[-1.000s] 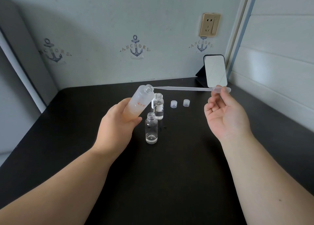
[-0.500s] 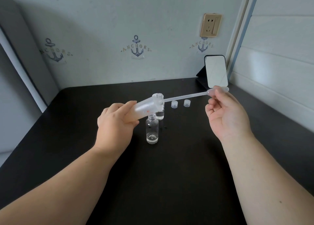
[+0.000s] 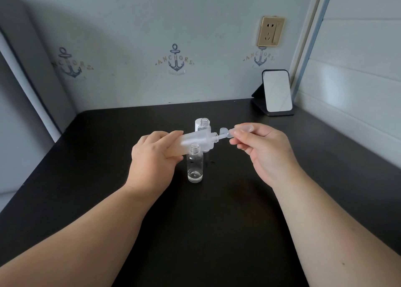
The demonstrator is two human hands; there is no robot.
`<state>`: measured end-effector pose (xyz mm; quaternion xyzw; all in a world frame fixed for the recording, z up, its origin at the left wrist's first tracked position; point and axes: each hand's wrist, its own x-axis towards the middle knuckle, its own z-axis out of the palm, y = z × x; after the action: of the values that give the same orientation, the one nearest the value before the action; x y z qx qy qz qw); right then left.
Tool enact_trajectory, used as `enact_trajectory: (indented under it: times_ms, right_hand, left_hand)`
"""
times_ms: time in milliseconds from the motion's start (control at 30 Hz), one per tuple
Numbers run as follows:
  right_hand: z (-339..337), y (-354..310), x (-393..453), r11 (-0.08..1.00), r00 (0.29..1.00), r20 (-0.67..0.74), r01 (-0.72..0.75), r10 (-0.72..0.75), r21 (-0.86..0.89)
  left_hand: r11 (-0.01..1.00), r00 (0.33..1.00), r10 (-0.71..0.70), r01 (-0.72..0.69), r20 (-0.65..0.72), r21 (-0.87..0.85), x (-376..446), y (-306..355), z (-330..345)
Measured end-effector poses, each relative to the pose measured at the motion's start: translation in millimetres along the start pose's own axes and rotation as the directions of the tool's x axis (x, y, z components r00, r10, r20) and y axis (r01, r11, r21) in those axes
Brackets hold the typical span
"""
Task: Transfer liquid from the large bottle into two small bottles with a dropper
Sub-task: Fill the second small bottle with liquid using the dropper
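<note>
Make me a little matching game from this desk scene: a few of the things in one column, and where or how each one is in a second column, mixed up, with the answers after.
Things:
1. large frosted bottle
2. dropper
3. near small bottle
4. mirror

States:
A. propped up at the table's far right corner
B. stands upright and uncapped, a little liquid at its bottom
C. tilted almost flat, held by the left hand
D. pinched by the right hand, tip inside a bottle's mouth

Pairs: 1-C, 2-D, 3-B, 4-A

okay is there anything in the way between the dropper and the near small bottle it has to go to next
Nothing visible blocks it. The dropper, pinched by the right hand, sits inside the large bottle. The near small bottle stands uncapped just below, mouth open.
</note>
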<state>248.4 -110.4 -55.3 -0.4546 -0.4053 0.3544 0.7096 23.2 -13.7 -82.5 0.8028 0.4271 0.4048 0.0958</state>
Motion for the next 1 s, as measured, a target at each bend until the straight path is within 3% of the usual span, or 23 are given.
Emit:
enact_trajectory:
  times_ms: [167, 700, 1000]
  right_hand:
    - [3.3, 4.7, -0.1, 0.998, 0.999, 0.049, -0.015, 0.018, -0.06]
    - [-7.5, -1.9, 4.1, 0.989, 0.998, 0.007, -0.055, 0.055, 0.135]
    - [-21.2, -8.1, 9.3, 0.917, 0.984, -0.152, -0.029, 0.097, 0.397]
  left_hand:
    - [1.0, 1.0, 0.014, -0.015, 0.003, 0.011, 0.4, -1.7, 1.8]
    - [0.999, 0.999, -0.039, 0.039, 0.015, -0.003, 1.5, -0.9, 0.1]
    - [0.994, 0.995, -0.099, 0.1, 0.021, -0.049, 2.4, -0.6, -5.2]
